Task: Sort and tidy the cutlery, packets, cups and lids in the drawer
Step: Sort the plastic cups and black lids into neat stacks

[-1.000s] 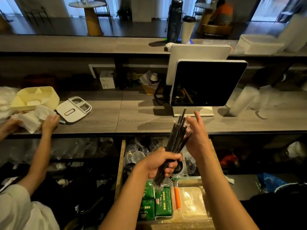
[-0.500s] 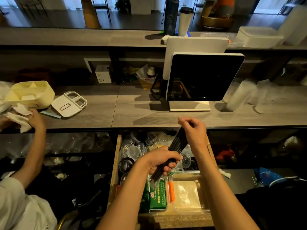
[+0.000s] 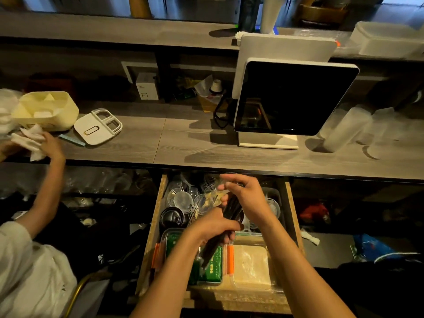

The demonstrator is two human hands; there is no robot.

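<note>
1. While the left hand (image 3: 214, 229) grips the lower end of the bundle of dark cutlery (image 3: 230, 213), the bundle sits low over the open drawer (image 3: 291, 203); a second ago it stood raised above the counter edge, so it has come down toward a resting place.
2. At 12 o'clock of the bundle, the right hand (image 3: 246, 198) curls over its top end, thumb and forefinger pinching what looks like a clear wrapper, though blur makes that unsure. A second ago this hand lay flat against the sticks, squaring them.
3. At 6 o'clock of the bundle lie the green packets (image 3: 215, 262) in a clear tub, and at 5 o'clock a lidded container (image 3: 251, 265) with pale contents.
4. At 10 o'clock, the clear cups and lids (image 3: 183, 199) are jumbled at the back of the drawer, with a black lid (image 3: 172, 218) beside them.
5. Farther out at 10 o'clock, another person's hand (image 3: 51, 146) holds white tissue on the counter (image 3: 160, 138).
6. I judge the cutlery gathered and ready to be set down; the cups and lids remain unsorted.
</note>
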